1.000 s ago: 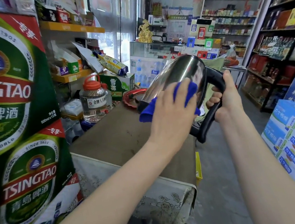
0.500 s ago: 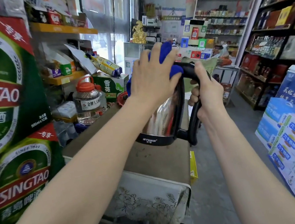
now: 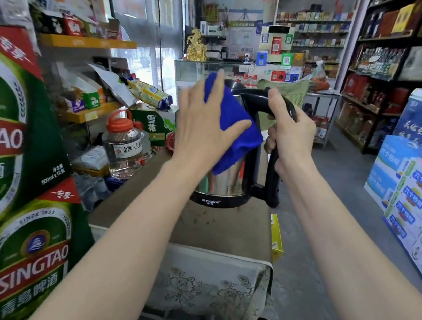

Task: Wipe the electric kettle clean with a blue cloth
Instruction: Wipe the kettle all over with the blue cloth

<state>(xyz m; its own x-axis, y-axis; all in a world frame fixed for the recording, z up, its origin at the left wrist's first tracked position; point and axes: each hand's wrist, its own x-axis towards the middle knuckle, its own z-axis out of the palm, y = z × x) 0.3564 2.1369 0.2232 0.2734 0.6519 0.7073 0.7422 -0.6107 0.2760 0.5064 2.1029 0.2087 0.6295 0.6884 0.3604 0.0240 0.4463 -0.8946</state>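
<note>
The electric kettle (image 3: 221, 185) is shiny steel with a black base and a black handle. It is upright, held just above the brown table top (image 3: 214, 227). My right hand (image 3: 288, 132) is shut around the black handle on the kettle's right side. My left hand (image 3: 200, 128) presses the blue cloth (image 3: 235, 129) flat against the kettle's upper body, fingers spread over it. The cloth hangs down over the steel wall and hides the lid and top.
Green beer cartons (image 3: 10, 188) are stacked close on the left. A clear jar with an orange lid (image 3: 126, 147) stands at the table's far left, with a green box (image 3: 156, 124) behind it. Blue and white cartons (image 3: 421, 198) are piled on the right. Shelves line the back.
The kettle went from tilted on its side to upright. My left hand with the cloth slid from the top of the kettle down onto its upper side.
</note>
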